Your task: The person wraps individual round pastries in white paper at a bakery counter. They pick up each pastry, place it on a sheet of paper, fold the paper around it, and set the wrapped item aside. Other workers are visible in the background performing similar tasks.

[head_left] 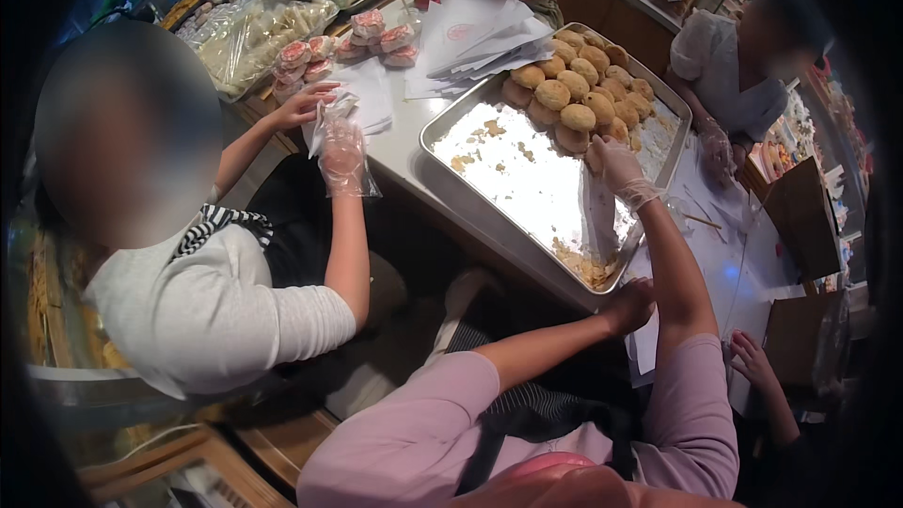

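My right hand (621,172), in a clear plastic glove, reaches over a large metal tray (513,198). Its fingers close on a round golden pastry (594,158) at the near side of the heap. Piled in the tray's far part are several more round pastries (578,116), browned on top. Crumbs and flakes lie on the tray's bare metal. Bare and curled, my left hand (630,307) is by the tray's near right corner, beside white paper. Whatever its fingers might hold is hidden.
A person at left, gloved, handles white paper (362,94) near stacked red-and-white wrapped packets (303,61). Paper bags (475,33) lie behind the tray. Another gloved person stands at right, and a third is at the back. Someone's hand (752,362) shows near cardboard boxes (807,339).
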The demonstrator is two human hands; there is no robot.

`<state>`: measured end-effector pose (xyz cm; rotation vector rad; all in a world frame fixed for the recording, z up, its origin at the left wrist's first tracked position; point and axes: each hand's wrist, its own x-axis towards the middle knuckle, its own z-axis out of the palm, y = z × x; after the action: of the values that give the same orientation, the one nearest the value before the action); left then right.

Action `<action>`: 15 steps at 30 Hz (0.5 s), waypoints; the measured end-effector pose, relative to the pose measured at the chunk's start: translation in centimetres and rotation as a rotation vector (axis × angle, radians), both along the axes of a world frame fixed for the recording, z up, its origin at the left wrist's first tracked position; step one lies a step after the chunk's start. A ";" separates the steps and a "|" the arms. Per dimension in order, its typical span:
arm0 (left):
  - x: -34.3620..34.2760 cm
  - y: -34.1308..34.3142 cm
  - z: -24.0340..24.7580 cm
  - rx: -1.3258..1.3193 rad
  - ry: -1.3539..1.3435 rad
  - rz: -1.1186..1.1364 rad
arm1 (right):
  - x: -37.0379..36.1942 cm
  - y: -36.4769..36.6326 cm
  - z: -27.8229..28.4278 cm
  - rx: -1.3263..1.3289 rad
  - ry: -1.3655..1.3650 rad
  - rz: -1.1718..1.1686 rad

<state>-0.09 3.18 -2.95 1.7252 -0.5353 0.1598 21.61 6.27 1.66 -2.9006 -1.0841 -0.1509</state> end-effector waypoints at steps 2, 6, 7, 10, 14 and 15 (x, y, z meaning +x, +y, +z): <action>0.2 -0.8 -1.4 -0.013 -0.060 0.055 | -2.1 0.6 2.3 -0.087 0.092 0.013; -0.4 -1.2 -0.3 -0.064 -0.096 0.039 | -6.4 0.1 6.3 -0.174 0.451 -0.034; -0.2 -0.8 -0.4 -0.113 -0.119 0.047 | -7.0 1.1 7.0 -0.205 0.429 -0.019; 0.2 -0.6 -0.5 -0.185 -0.221 0.088 | -8.3 2.8 6.5 -0.277 0.303 0.148; -0.2 -1.3 -1.0 -0.174 -0.138 0.146 | -11.0 4.2 4.6 -0.471 0.115 0.193; 0.4 -1.6 -1.6 -0.131 -0.171 0.167 | -11.2 4.7 3.8 -0.457 0.077 0.172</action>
<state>0.28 1.56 -4.55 1.6359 -0.4932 0.4553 10.42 10.99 5.42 -3.1334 -1.5208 0.2466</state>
